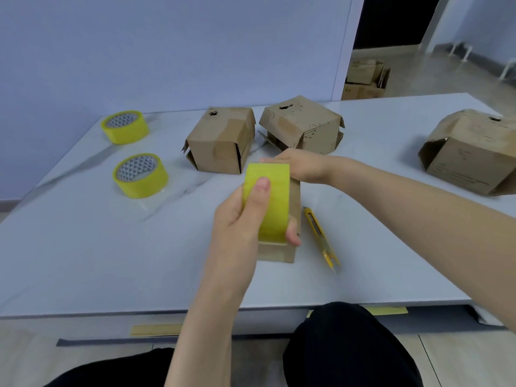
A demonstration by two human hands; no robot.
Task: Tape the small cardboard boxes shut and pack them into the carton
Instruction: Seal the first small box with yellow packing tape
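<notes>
Gripping the yellow tape roll [265, 202], thumb across its face, the left hand [240, 219] holds it on top of the small box [279, 255]. The right hand [298, 166] lies at the box's far end, its fingers' hold unclear. Both hands are over a pale marbled surface [111, 261], with a bluish wall [167, 51] behind.

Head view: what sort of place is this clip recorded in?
Probably a makeshift packing station in a plain room, not a warehouse. A pale table carries spare rolls of yellow tape, worn cardboard boxes and a yellow utility knife. More cartons sit on the floor beyond the doorway.
</notes>
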